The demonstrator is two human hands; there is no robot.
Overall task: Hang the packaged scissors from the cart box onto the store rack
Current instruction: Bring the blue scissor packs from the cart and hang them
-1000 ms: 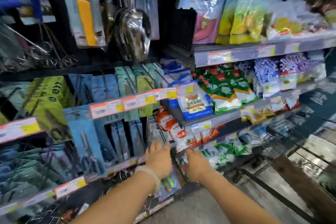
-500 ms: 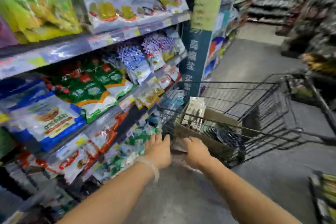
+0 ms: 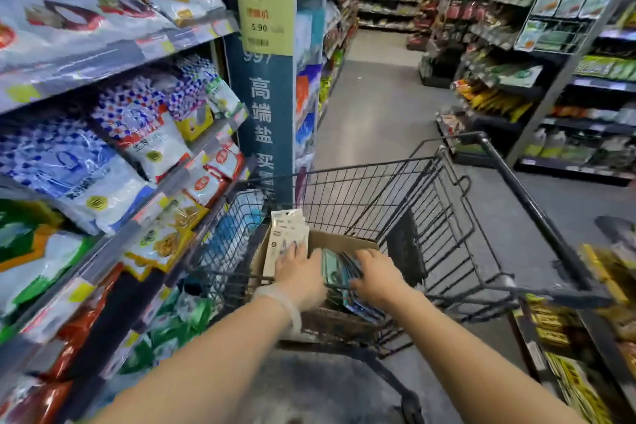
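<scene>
Head view: hands (image 3: pixel 339 277) now inside cart box (image 3: pixel 339 242), on packs (image 3: pixel 339 267).

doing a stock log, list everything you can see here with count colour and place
shopping cart: one, black wire, aisle centre
cardboard box: one, brown, inside the cart
pale packages: a few, cream, upright at the box's left end
dark packages: a stack, teal and dark, in the box
bagged goods: many, blue, white, green, red, shelves at left
yellow sign: one, on the blue pillar
left hand: against the pale packages
right hand: on the dark packages
</scene>
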